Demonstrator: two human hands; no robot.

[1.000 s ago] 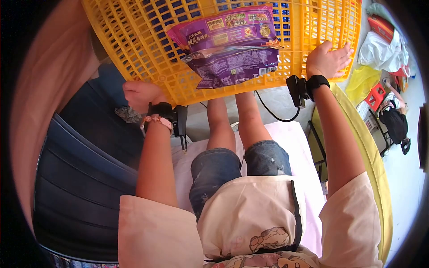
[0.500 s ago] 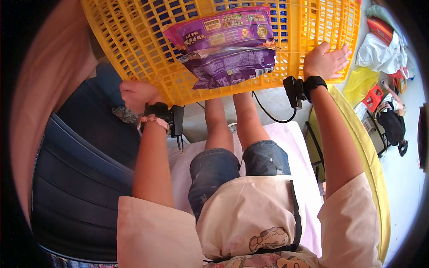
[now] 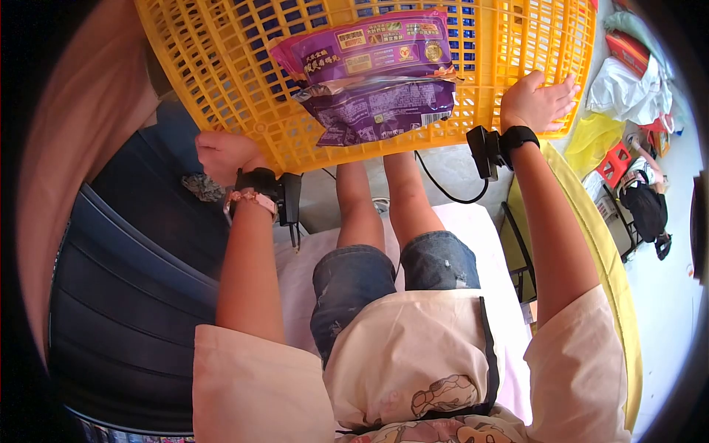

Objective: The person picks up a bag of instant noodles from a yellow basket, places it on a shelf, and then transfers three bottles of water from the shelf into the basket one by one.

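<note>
Purple packet [image 3: 373, 77] lies against the lattice of a yellow basket [image 3: 332, 159], between the two grips and apart from both, nearer the right one. Left grip [image 3: 225, 156] is curled into a fist beside the basket's near-left corner; whether it holds anything, I cannot tell. Right grip [image 3: 539, 103] is released, fingers extended over the basket's right side. Blue material [image 3: 463, 46] shows through the lattice beyond the packet.

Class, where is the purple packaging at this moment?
In the head view, the purple packaging lies against the yellow plastic grid, at upper centre, between the left hand and the right hand.
</note>
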